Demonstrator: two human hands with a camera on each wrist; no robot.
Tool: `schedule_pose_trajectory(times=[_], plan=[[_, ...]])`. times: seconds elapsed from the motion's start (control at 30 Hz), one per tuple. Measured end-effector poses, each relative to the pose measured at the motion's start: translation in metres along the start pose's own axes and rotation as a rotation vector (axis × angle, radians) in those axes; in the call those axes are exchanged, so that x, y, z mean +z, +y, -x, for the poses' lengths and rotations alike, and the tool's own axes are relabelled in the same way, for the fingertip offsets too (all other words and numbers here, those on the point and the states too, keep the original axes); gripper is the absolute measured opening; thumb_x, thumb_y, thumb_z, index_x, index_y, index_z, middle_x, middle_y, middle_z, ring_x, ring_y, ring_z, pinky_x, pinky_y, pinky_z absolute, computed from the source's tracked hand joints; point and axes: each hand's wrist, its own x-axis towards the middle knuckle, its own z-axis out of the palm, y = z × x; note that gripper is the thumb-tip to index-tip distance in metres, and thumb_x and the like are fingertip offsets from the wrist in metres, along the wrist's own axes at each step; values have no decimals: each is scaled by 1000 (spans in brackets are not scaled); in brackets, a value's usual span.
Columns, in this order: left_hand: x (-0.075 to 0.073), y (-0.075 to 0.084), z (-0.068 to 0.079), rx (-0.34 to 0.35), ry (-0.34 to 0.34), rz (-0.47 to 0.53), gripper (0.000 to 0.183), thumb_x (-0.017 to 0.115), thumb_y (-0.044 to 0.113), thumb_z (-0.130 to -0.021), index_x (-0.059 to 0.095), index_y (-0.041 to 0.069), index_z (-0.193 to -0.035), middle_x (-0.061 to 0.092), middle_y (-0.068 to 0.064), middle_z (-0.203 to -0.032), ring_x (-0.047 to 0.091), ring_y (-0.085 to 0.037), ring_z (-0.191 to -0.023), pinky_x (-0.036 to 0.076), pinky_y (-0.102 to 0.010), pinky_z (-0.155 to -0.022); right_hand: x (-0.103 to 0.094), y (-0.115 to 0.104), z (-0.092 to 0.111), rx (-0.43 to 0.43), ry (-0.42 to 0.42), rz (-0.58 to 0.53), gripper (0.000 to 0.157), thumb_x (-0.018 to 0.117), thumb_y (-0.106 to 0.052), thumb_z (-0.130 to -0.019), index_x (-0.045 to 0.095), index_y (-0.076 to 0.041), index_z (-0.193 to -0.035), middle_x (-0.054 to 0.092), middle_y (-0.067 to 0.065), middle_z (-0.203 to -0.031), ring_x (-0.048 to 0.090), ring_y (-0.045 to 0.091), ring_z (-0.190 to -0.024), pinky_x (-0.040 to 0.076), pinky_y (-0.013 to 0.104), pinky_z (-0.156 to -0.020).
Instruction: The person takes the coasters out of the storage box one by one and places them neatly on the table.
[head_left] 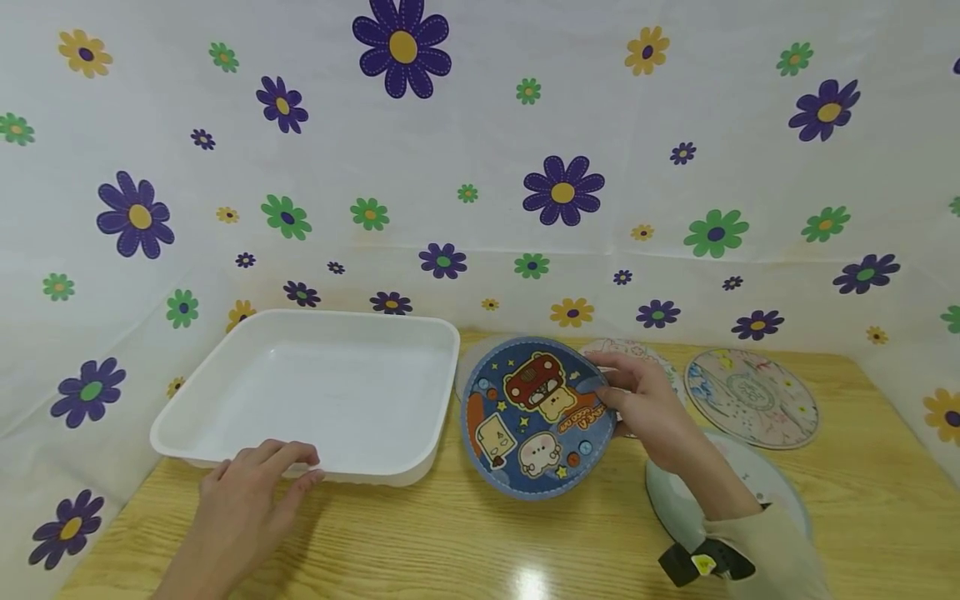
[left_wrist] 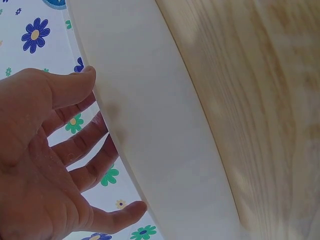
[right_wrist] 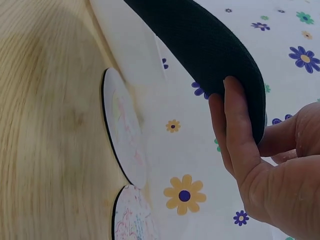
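Observation:
My right hand (head_left: 651,412) pinches the right edge of a round blue mouse pad (head_left: 517,425) with cartoon pictures. The pad is tilted, and it bends a little above the table. Its dark rubbery underside (right_wrist: 220,45) faces the right wrist camera, thumb on one face and fingers on the other. On the left stands a white plastic basin (head_left: 315,383) with nothing in it. My left hand (head_left: 251,496) holds its near rim, the fingers curled over to the inside. In the left wrist view the thumb lies at the rim and some fingertips hide behind the wall (left_wrist: 135,100).
More round pads lie on the wooden table (head_left: 420,550): a floral one (head_left: 757,400) at right, a pink-patterned one (head_left: 622,346) behind my right hand, a pale one (right_wrist: 125,125) near the basin. A pale green one (head_left: 750,467) is under my right forearm. Flowered cloth (head_left: 480,133) hangs behind.

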Motion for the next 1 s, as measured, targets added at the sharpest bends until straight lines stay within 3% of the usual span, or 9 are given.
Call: schedule_pose_trajectory(times=[0.2,0.5,0.73,1.0], plan=[[1,0,-1,17,28,-3,21,84,19,-84,70,25,-98,73,3,-102,69,-34,-93,46,-72,-76,-6,8,3,36,-25,28,45,45,3,-103,49,-4,-147,61,30,-132,72,20,-87,63,38,-68],[0,0,-1,-14,-30,11,17,81,21,-88,70,24,-100,74,1,-106,68,-36,-98,43,-78,-81,-10,26,8,83,-66,17,43,46,1,-103,49,-3,-146,63,28,-129,72,21,-87,63,39,-69],[0,-1,0,-16,-24,5,17,81,21,-88,70,24,-101,73,1,-106,68,-36,-98,43,-78,-81,-12,36,11,112,-72,32,46,48,0,-102,46,0,-147,62,29,-131,72,21,-85,62,38,-64],[1,-1,-1,-11,-19,4,19,82,20,-87,70,24,-100,74,1,-105,68,-35,-97,43,-78,-79,-13,43,13,147,-68,47,48,46,1,-101,45,-1,-149,58,30,-136,71,23,-89,63,41,-69]])
